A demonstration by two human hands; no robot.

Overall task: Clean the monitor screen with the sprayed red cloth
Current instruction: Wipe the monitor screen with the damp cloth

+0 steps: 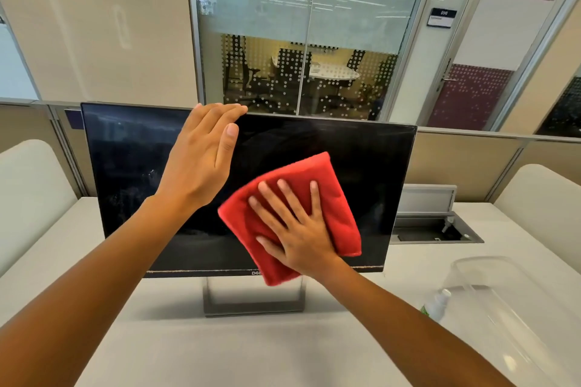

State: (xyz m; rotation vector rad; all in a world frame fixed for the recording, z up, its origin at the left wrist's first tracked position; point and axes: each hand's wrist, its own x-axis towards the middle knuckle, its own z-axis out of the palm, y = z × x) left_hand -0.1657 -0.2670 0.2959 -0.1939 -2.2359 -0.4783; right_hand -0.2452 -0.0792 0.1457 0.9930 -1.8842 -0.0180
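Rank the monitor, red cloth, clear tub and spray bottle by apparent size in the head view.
1. Monitor
2. Tub, though nearness to the camera inflates it
3. Cloth
4. Bottle, partly hidden behind the tub

one monitor [361, 166], one cloth [330, 192], two hands [201, 160]

Materials and finishes, desk scene

Red cloth [301, 198] is showing a soft, napped microfibre pile, matt. Monitor screen [361, 166] is reading as glossy black, carrying reflections and pale smears at left. Monitor stand [251, 305] is looking like brushed grey metal. Counter [220, 355] is appearing matt off-white, smooth. Clear container [518, 308] is looking like transparent glossy plastic.
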